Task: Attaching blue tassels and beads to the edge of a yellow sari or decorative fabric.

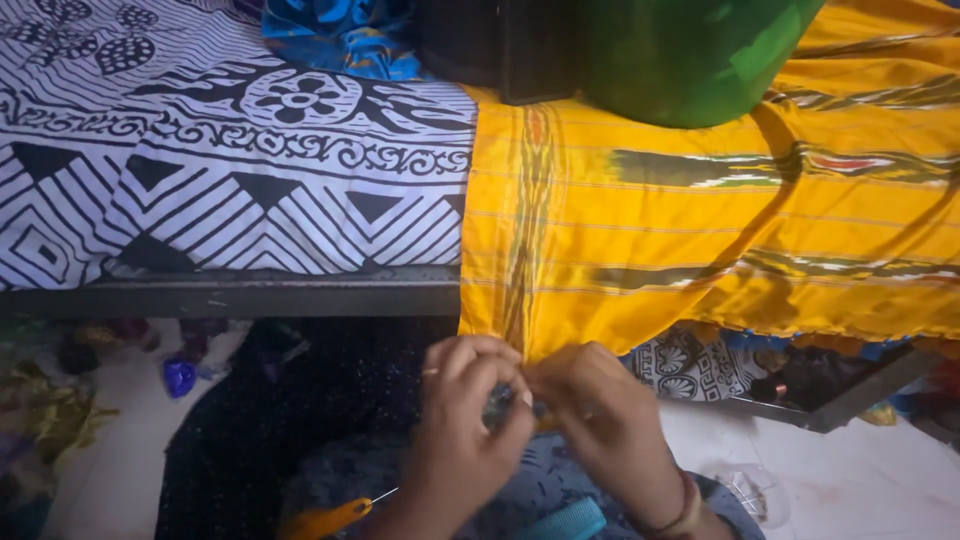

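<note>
Setting: a low bed (250, 297) with a dark frame edge, covered by a black-and-white patterned sheet (230, 170) in triangles, stripes and floral medallions. A pale floor (850, 480) lies below, with scraps of coloured cloth near the left edge.

Item 1: yellow cloth (640, 240), woven with thin stripes and darker green-brown bands, spread over the right part of the bed and hanging down past its front edge. Its lower left corner drops to the hands.

Item 2: left hand (470, 420), below the bed's front edge, fingers curled together and pinched on the hanging edge of the yellow cloth. A ring shows on one finger.

Item 3: right hand (600, 420), just beside the left and touching it, fingers likewise closed on the same cloth edge. The cloth edge sits between the fingertips of both hands, rising from them to the bed. A bangle (685, 515) circles the wrist.

Item 4: green rounded object (690, 60) at the far edge of the bed, resting on the yellow cloth; a dark box-like object (500, 50) beside it.

Item 5: blue printed fabric (340, 35) at the far edge, left of the dark object.

Item 6: orange-handled tool (330, 520) with a thin metal tip, in the lap below the left hand.
</note>
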